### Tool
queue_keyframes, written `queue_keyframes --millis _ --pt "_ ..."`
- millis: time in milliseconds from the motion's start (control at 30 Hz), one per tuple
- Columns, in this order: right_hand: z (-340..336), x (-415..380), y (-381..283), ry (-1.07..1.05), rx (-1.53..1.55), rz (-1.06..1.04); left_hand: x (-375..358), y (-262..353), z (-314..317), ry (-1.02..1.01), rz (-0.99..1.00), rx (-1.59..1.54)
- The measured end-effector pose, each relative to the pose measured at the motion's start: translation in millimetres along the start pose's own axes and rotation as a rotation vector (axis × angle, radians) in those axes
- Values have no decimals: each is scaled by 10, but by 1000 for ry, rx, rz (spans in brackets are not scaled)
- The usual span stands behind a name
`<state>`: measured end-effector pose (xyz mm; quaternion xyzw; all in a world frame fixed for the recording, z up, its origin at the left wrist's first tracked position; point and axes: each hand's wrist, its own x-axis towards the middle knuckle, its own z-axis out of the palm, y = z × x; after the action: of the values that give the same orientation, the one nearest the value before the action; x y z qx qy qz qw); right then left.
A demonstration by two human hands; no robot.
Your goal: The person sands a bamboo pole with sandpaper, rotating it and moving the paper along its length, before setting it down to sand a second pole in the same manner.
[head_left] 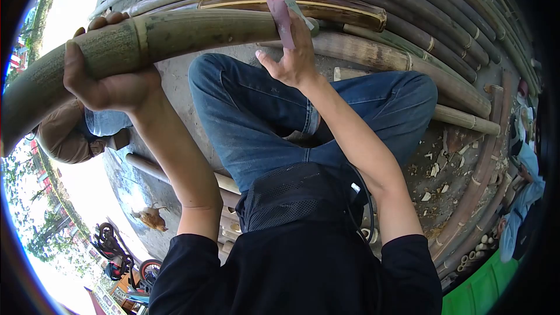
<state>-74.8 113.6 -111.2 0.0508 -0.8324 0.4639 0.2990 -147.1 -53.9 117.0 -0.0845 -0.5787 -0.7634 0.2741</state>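
The person sits cross-legged on the concrete ground (175,76) with a thick green bamboo pole (175,32) raised across the lap. The left hand (108,76) is wrapped around the pole near a node ring, fingers curled over the top and thumb underneath, and carries most of its weight. The right hand (291,58) pinches a folded pink sheet of sandpaper (282,17) between thumb and fingers and presses it against the far end of the pole. That end lies just beside a stack of darker bamboo poles (408,29) on the ground. Risk 1: the pole is long and held at one point only; a slackened left-hand grip would probably let it roll or drop onto the jeans-clad knee (233,93) below. Risk 2: the sheet is small and the fingertips sit close to the rubbed surface, so a slip along the curved skin could drag bare fingers over splinters or the cut rim. Risk 3: the sheet is held by a light pinch, and hard strokes could pull it free or tear it. Risk 4: a push toward the stack may knock the pole end against the neighbouring poles and jolt the grip. Another person (76,134) crouches close under the near end of the raised pole, so a swing or drop on that side could strike them. Whether the pole end rests on anything cannot be told.
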Motion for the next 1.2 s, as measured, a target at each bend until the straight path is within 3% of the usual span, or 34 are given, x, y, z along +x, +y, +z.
queue_keyframes --millis 167,333,467,567,700,833,900,933,967,1133,1200 --pt "-40 -321 476 -42 -112 95 -17 8 -299 29 -37 -67" --pt "-248 -453 831 -156 -178 128 -34 31 -522 -190 -93 -279" --pt "-137 -452 766 -126 -158 198 -61 31 -523 -194 -108 -291" --pt "-128 -283 344 -84 -111 226 -96 30 -478 -159 -83 -260" --pt "-201 174 -564 -87 163 -55 -159 67 -413 -189 -57 -256" --pt "-299 584 -1489 -86 272 -172 -243 105 -307 -171 -63 -247" --pt "-380 742 -1880 -108 345 -134 -338 195 -102 151 -92 -44" --pt "-355 780 -1967 -104 338 -132 -328 214 -178 188 -238 -74" --pt "-325 812 -2031 -94 345 -198 -304 205 -235 183 -243 -78" --pt "-356 745 -1855 -92 384 -271 -179 103 -475 -72 -139 -217" --pt "-346 627 -1634 -120 343 -233 -279 95 -375 -34 -75 -174"
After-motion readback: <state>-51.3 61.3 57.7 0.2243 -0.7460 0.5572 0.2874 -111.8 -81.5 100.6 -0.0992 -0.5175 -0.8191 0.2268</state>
